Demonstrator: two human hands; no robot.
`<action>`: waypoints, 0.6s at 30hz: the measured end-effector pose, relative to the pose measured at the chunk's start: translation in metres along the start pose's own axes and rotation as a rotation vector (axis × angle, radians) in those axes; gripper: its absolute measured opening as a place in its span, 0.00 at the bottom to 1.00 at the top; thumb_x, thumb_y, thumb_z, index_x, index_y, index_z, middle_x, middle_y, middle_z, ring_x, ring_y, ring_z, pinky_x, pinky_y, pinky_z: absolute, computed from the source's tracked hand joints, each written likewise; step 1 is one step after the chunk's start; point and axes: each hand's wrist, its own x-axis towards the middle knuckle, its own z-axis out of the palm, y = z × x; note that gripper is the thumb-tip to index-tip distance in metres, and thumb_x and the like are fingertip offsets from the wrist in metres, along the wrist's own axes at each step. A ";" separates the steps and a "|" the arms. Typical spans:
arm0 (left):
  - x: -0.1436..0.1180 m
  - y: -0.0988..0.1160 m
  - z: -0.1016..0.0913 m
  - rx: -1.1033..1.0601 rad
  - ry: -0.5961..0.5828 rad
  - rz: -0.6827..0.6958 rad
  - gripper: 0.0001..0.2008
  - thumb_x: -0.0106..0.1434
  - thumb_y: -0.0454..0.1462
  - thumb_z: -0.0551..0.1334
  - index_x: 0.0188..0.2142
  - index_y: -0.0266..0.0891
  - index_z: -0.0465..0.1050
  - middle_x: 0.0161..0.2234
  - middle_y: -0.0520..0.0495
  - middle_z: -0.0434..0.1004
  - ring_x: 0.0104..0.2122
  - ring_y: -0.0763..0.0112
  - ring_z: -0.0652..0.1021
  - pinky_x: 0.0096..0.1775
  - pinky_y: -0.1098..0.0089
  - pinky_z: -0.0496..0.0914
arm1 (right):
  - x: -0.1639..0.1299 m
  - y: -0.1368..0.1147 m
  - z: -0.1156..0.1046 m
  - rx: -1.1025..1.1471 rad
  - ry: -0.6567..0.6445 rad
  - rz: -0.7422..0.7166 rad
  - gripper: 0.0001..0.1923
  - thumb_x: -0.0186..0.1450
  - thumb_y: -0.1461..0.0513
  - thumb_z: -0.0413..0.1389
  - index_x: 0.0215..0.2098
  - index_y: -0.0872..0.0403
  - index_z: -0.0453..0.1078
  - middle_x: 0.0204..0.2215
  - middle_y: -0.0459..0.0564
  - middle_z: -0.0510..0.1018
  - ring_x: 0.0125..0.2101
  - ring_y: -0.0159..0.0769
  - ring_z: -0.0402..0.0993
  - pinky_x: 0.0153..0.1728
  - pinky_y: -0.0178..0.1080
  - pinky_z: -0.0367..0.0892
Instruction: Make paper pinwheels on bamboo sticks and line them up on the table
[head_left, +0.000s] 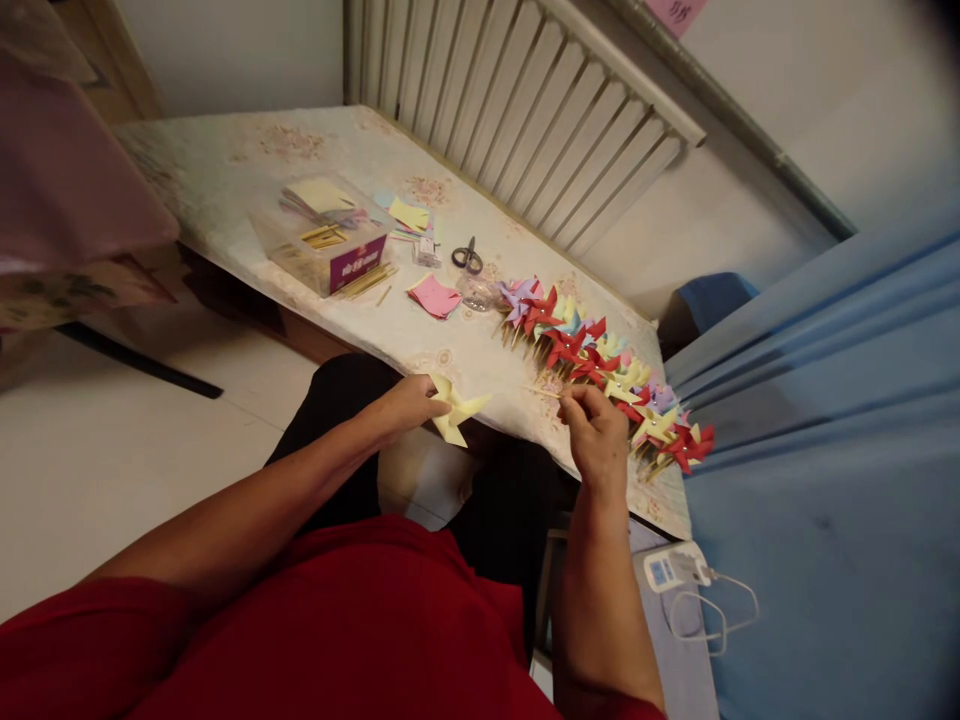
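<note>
Sitting at the table (247, 170), the person pinches a folded yellow pinwheel (455, 408) in the left hand (405, 405), right at the near table edge. The right hand (596, 430) has its fingertips closed on a thin wooden stick (541, 391), close beside the pinwheel. Just past it lies a row of finished pinwheels (600, 365). Scissors (467, 257), pink paper (435, 296) and a clear box (330, 250) sit farther back.

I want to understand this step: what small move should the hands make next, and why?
Probably bring the thin stick in the right hand to the centre of the yellow pinwheel in the left hand: the two are apart, while the finished pinwheels have sticks.
</note>
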 end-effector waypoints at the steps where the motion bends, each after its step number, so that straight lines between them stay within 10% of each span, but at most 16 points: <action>1: 0.000 0.000 0.000 -0.008 -0.004 0.001 0.07 0.47 0.32 0.62 0.29 0.36 0.76 0.28 0.50 0.78 0.31 0.68 0.75 0.35 0.71 0.67 | 0.000 0.004 0.003 0.142 0.031 0.061 0.07 0.64 0.59 0.55 0.28 0.52 0.68 0.20 0.41 0.70 0.23 0.31 0.65 0.28 0.35 0.60; 8: 0.001 0.000 0.003 -0.021 -0.060 0.018 0.06 0.46 0.32 0.63 0.27 0.37 0.76 0.27 0.51 0.77 0.31 0.67 0.75 0.35 0.71 0.67 | -0.008 0.026 0.047 0.881 0.097 0.329 0.13 0.60 0.52 0.60 0.33 0.52 0.67 0.17 0.40 0.72 0.19 0.29 0.69 0.24 0.33 0.66; 18: -0.001 0.004 0.007 0.010 -0.134 0.032 0.09 0.45 0.37 0.62 0.28 0.38 0.74 0.28 0.51 0.77 0.36 0.63 0.77 0.39 0.69 0.68 | -0.021 0.049 0.069 1.002 -0.034 0.501 0.15 0.48 0.59 0.72 0.27 0.54 0.72 0.36 0.52 0.83 0.32 0.35 0.81 0.37 0.37 0.78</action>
